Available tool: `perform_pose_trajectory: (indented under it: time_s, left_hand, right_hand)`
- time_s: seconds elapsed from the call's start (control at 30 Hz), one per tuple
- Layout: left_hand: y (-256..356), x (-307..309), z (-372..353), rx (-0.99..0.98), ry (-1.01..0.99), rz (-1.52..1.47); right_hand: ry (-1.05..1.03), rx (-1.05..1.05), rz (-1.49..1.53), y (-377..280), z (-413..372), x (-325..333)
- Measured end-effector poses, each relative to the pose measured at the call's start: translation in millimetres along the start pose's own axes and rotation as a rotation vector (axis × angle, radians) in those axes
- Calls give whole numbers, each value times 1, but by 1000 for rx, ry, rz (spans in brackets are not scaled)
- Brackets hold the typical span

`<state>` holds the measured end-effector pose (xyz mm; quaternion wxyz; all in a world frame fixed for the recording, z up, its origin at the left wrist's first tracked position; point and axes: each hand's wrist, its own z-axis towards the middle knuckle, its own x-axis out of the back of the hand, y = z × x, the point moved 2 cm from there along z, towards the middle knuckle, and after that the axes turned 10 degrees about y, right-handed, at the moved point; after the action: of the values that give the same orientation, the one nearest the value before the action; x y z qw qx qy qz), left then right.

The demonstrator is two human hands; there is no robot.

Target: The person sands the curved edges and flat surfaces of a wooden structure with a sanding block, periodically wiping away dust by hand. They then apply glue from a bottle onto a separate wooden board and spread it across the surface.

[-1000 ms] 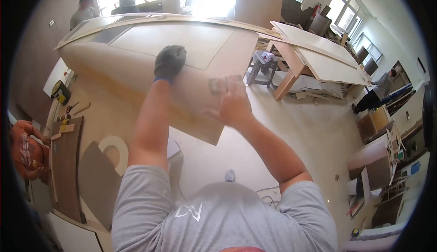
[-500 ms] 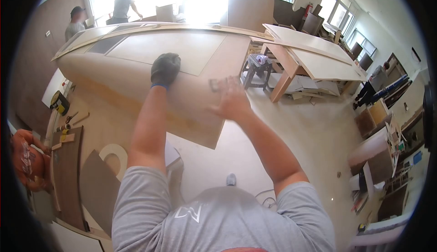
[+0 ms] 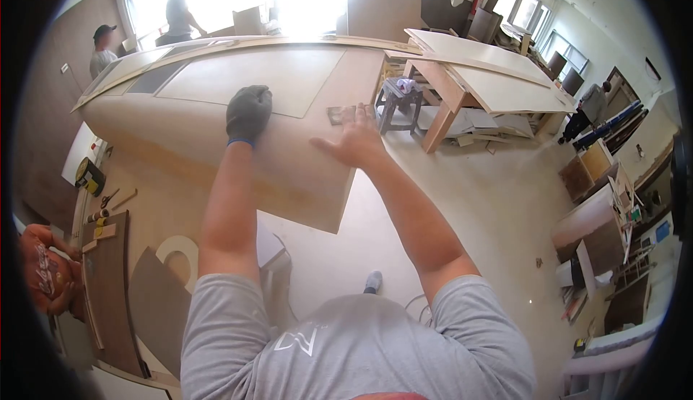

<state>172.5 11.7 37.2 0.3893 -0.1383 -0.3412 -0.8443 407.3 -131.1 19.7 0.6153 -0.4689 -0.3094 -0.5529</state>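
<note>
My left hand (image 3: 249,113), in a dark grey glove with a blue cuff, is closed in a fist on the large panel (image 3: 289,176), by the near edge of a pale flat sheet (image 3: 260,75). Whether anything is inside that fist is hidden. My bare right hand (image 3: 354,138) lies on the panel's right part, thumb stretched out to the left. Under its fingertips shows a small dark flat piece, apparently sandpaper (image 3: 334,115). The panel's surface is smooth and pale brown, with a yellowish lower band.
A dark stool (image 3: 398,104) stands right of the panel, beside a wooden worktable (image 3: 498,86) stacked with boards. Two people work beyond the panel, another is at far left and one at far right. A tin (image 3: 89,176), scissors (image 3: 110,198) and dark boards (image 3: 115,292) are at left.
My right hand has slid away from me over the panel, with the small dark piece moving along under its fingers. The gloved left fist stays by the sheet; the view has shifted slightly.
</note>
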Motion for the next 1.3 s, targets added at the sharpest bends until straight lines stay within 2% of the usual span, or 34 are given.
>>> perform_pose_trajectory:
  time_s: [0.1,0.2,0.3,0.5,0.87,1.0,1.1,1.2,1.3]
  left_hand:
    - [-3,-3,3,-32,-12,3]
    - [-9,-6,1,-69,23,6]
    - [-6,-4,0,-22,21,-26]
    - [3,3,-4,-16,39,-35]
    - [10,8,-2,116,5,-59]
    - [10,5,-2,196,26,-96]
    - [2,7,-6,207,29,-67]
    - [3,8,-6,192,55,-42]
    - [6,3,-6,204,98,-20]
  right_hand:
    - [71,27,72,-6,-34,5]
    - [-54,2,59,-5,-15,18]
    - [-99,-129,81,15,42,2]
    - [-55,-177,9,52,124,-18]
    - [-149,-52,11,134,261,-46]
    - [-46,111,68,140,228,-27]
    - [-76,178,62,149,223,-28]
    - [-118,176,231,173,249,-23]
    - [-21,174,221,179,257,-37]
